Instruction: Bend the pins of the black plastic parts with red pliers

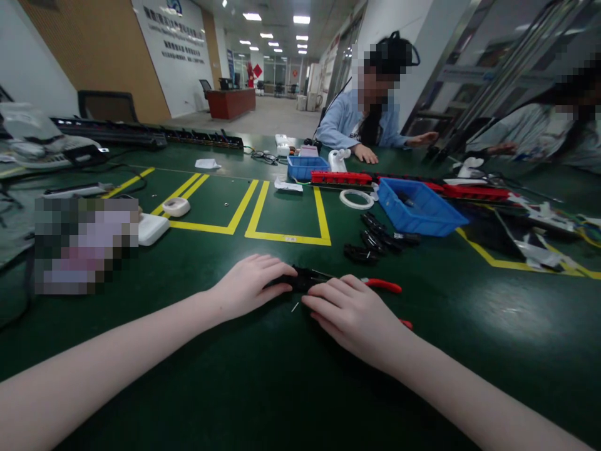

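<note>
My left hand [256, 285] pinches a small black plastic part [300, 279] between thumb and fingers, low over the green table. From the other side, my right hand [354, 310] has its bent fingers at the right end of that part; its thumb is mostly hidden. Red-handled pliers [384, 285] lie under and behind my right hand, their handles pointing right and their middle covered. A thin pale pin-like piece [295, 307] rests on the table just below the black part. Several similar black parts [373, 235] are heaped beyond my right hand.
A blue bin [417, 210] stands behind the heap, beside a white tape roll [356, 199]. Farther back are a smaller blue bin [307, 168] and red strips [340, 178]. Yellow tape [288, 238] marks the table [225, 382]. A white case [153, 229] lies left. Two people sit opposite.
</note>
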Demonstrator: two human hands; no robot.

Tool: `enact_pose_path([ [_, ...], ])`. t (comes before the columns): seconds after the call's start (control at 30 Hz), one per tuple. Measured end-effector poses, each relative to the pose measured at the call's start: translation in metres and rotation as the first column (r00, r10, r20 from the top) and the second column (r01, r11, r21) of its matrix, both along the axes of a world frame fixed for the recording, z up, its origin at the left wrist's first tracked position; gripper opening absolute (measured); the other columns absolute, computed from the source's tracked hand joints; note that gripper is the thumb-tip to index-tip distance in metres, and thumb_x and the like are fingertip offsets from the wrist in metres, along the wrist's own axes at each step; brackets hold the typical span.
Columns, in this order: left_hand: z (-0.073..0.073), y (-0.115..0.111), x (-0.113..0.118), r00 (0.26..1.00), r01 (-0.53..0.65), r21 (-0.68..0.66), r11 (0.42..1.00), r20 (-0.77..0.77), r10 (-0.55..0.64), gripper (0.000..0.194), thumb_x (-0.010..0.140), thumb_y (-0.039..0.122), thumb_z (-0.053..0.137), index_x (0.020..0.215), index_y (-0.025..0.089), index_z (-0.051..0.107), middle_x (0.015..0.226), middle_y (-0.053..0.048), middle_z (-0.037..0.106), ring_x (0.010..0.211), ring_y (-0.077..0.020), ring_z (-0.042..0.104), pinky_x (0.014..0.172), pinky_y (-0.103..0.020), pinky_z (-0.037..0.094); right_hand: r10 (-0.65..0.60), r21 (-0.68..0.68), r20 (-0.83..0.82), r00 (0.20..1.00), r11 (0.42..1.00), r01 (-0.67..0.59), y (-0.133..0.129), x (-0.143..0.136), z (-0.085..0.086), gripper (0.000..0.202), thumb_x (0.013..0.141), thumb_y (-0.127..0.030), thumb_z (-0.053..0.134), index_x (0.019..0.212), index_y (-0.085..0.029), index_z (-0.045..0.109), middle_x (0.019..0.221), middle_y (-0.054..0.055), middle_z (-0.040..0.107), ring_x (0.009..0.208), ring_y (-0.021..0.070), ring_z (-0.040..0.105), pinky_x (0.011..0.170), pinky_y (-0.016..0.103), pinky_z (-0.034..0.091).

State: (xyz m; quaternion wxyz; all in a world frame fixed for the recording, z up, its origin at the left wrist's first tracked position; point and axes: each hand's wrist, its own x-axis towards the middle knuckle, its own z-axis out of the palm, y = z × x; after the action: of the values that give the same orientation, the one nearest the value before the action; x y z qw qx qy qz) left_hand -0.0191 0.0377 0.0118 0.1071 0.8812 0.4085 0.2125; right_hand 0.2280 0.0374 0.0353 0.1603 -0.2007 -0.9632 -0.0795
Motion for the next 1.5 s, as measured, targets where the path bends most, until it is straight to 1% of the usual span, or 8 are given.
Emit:
enact_pose_path([
  [0.2,0.001,0.003,0.0,1.0,0.029,0.001,1.0,-0.007,-0.029,0.02,0.097,0.027,0.057,0.116,0.021,0.058,0.112,-0.003,0.067,0.104,-0.02,0.062,0.088,-0.035,0.048,0.043,0.096,0.214,0.976,0.993,-0.065,0.002,-0.031,0.002,0.012,0.083,-0.007,0.062,0.088,-0.016,0.068,0.091,0.008,0.071,0.076,0.02,0.065,0.069,0.033,0.048],
  [0.4,0.004,0.004,-0.002,0.999,0.042,0.036,0.998,-0.016,-0.042,0.02,0.098,0.027,0.055,0.117,0.019,0.058,0.109,-0.004,0.066,0.101,-0.0198,0.062,0.085,-0.033,0.047,0.071,0.269,0.283,0.957,0.951,-0.15,0.006,-0.041,-0.002,0.014,0.083,-0.006,0.055,0.08,-0.015,0.065,0.073,0.009,0.068,0.062,0.0223,0.062,0.06,0.034,0.044],
  [0.57,0.002,0.006,-0.004,0.998,0.058,0.031,0.998,-0.038,-0.057,0.021,0.099,0.029,0.052,0.118,0.02,0.058,0.112,-0.005,0.065,0.103,-0.0199,0.061,0.087,-0.034,0.048,0.086,0.103,0.195,0.977,0.989,-0.107,0.014,-0.038,0.001,0.009,0.075,-0.009,0.062,0.079,-0.017,0.062,0.074,0.007,0.07,0.062,0.0195,0.064,0.063,0.032,0.045],
  [0.73,0.001,0.008,-0.004,0.997,0.068,0.046,0.997,-0.03,-0.067,0.022,0.1,0.029,0.051,0.118,0.019,0.057,0.111,-0.006,0.065,0.102,-0.0201,0.06,0.086,-0.033,0.047,0.053,-0.056,0.066,0.996,0.997,-0.049,0.012,-0.031,0.004,0.008,0.082,-0.015,0.054,0.076,-0.019,0.058,0.072,0.004,0.067,0.057,0.0163,0.059,0.061,0.031,0.043],
  [0.9,0.004,0.006,-0.004,0.997,0.071,0.031,0.997,-0.031,-0.07,0.022,0.099,0.028,0.054,0.118,0.018,0.057,0.111,-0.005,0.066,0.102,-0.0202,0.06,0.088,-0.034,0.047,0.065,-0.038,-0.105,0.992,0.997,-0.07,0.014,-0.025,-0.005,0.025,0.096,-0.018,0.041,0.076,-0.018,0.057,0.069,0.003,0.064,0.059,0.0151,0.059,0.058,0.029,0.042],
  [1.03,0.005,0.005,-0.004,0.997,0.072,0.022,0.997,-0.035,-0.071,0.021,0.099,0.027,0.055,0.118,0.019,0.057,0.111,-0.004,0.066,0.102,-0.0196,0.06,0.088,-0.033,0.046,0.071,-0.038,-0.269,0.961,0.996,-0.084,0.018,-0.022,-0.014,0.018,0.098,-0.021,0.047,0.088,-0.016,0.061,0.076,0.004,0.065,0.064,0.0146,0.06,0.06,0.028,0.044],
  [1.33,0.006,0.004,-0.002,0.997,0.077,-0.017,0.997,-0.002,-0.078,0.02,0.097,0.026,0.057,0.117,0.02,0.057,0.111,-0.004,0.067,0.103,-0.0195,0.062,0.087,-0.034,0.048,-0.083,-0.288,-0.42,0.904,0.957,-0.046,0.016,-0.015,-0.021,0.024,0.099,-0.017,0.043,0.114,-0.021,0.061,0.089,0.006,0.067,0.078,0.0163,0.066,0.064,0.029,0.052],
  [1.5,0.006,0.004,-0.002,0.996,0.089,-0.009,0.996,0.002,-0.089,0.021,0.097,0.025,0.056,0.118,0.02,0.057,0.111,-0.005,0.067,0.102,-0.0199,0.063,0.087,-0.034,0.047,-0.203,-0.379,-0.493,0.846,0.925,0.001,0.016,-0.014,-0.021,0.02,0.097,-0.015,0.048,0.112,-0.021,0.059,0.095,0.005,0.071,0.08,0.0165,0.069,0.067,0.028,0.053],
])
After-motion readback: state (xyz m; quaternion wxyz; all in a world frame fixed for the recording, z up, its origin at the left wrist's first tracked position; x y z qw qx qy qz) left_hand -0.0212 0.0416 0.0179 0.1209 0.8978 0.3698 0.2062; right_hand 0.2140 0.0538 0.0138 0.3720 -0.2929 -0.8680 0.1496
